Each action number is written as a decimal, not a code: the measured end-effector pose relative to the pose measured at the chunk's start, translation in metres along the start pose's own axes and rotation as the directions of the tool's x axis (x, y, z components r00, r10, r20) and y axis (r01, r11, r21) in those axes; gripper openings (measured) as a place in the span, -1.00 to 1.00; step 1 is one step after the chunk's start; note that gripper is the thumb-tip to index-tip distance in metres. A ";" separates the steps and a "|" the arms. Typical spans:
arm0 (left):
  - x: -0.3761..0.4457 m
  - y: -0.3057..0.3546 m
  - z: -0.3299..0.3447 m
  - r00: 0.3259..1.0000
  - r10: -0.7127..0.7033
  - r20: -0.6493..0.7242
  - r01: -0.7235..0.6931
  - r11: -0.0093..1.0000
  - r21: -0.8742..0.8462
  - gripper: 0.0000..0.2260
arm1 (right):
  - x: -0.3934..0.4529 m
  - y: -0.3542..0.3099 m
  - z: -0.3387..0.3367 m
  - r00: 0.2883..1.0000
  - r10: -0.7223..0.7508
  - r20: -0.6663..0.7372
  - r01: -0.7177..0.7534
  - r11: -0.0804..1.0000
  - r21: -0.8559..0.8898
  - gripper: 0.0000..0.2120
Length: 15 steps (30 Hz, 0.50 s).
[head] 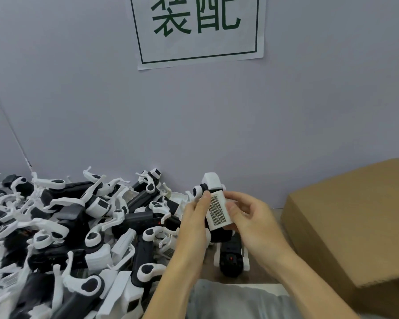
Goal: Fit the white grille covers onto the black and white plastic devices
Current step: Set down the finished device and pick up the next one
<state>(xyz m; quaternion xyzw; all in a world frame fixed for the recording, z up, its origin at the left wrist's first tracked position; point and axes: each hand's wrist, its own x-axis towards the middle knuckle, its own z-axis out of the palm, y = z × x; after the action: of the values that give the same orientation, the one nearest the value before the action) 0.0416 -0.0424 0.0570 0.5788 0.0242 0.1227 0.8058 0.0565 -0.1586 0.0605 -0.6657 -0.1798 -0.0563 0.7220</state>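
I hold one black and white device (211,181) upright above the table's right part. A white grille cover (218,211) with a dark mesh patch lies against its front. My left hand (195,217) grips the device from the left, thumb on the cover's upper edge. My right hand (249,217) grips the cover and device from the right, fingers curled behind. Below my hands another black device (232,259) lies on the table.
A big heap of black and white devices (78,226) and loose white parts fills the table's left half up to the grey wall. A closed cardboard box (350,217) stands at the right. A paper sign (198,28) hangs on the wall.
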 end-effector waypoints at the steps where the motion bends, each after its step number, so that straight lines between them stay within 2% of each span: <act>1: 0.000 -0.002 0.001 0.999 0.035 -0.013 -0.034 0.998 0.046 -0.77 | -0.001 0.000 0.000 0.998 -0.044 -0.038 0.040 0.995 -0.086 -0.83; 4: 0.000 -0.005 0.004 0.991 0.120 -0.055 -0.112 0.984 0.136 -0.81 | -0.004 0.001 0.003 0.975 -0.183 -0.128 0.129 0.929 -0.348 -0.88; 7: 0.001 -0.005 0.002 0.985 0.149 -0.091 -0.137 0.982 0.127 -0.74 | -0.007 0.005 0.006 0.947 -0.277 -0.162 0.170 0.861 -0.479 -0.90; 8: 0.001 -0.004 0.000 0.982 0.159 -0.104 -0.147 0.983 0.112 -0.72 | -0.006 0.005 0.007 0.952 -0.269 -0.144 0.174 0.868 -0.465 -0.90; 11: 0.002 -0.004 -0.005 0.981 0.167 -0.103 -0.155 0.981 0.115 -0.69 | -0.007 0.006 0.010 0.988 -0.147 -0.042 0.132 0.960 -0.248 -0.89; 15: -0.001 -0.003 -0.007 0.989 0.149 -0.024 -0.147 0.986 0.082 -0.63 | -0.006 0.008 0.009 0.996 -0.064 -0.066 0.058 0.994 -0.094 -0.89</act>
<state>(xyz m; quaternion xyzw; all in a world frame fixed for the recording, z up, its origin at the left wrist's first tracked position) 0.0399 -0.0371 0.0514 0.6089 -0.0020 0.1897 0.7702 0.0523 -0.1498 0.0515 -0.6901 -0.1722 -0.1095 0.6943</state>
